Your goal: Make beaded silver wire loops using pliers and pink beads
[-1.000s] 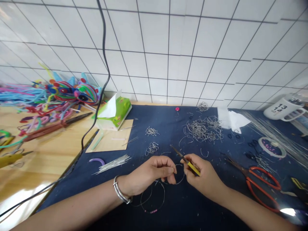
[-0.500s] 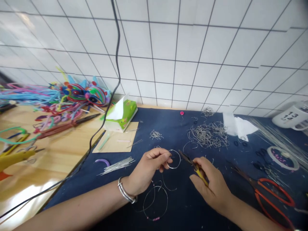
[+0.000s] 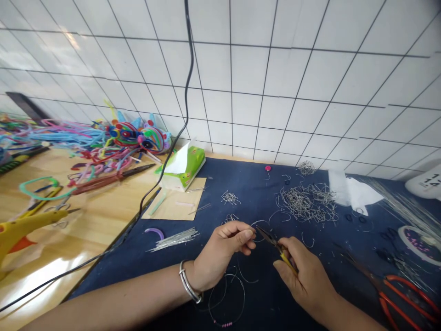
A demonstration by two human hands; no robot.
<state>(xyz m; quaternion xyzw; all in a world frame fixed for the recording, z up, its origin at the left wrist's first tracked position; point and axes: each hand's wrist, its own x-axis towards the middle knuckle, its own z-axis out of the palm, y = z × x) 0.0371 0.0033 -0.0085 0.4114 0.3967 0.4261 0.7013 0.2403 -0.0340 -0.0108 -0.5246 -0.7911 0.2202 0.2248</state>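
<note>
Head camera: your left hand pinches a thin wire ring over the blue cloth. Your right hand is closed around yellow-handled pliers, whose tips meet the ring just beside your left fingertips.

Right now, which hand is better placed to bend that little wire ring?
Probably the right hand: it grips the yellow-handled pliers, whose tips already meet the wire ring that the left hand pinches steady.
</note>
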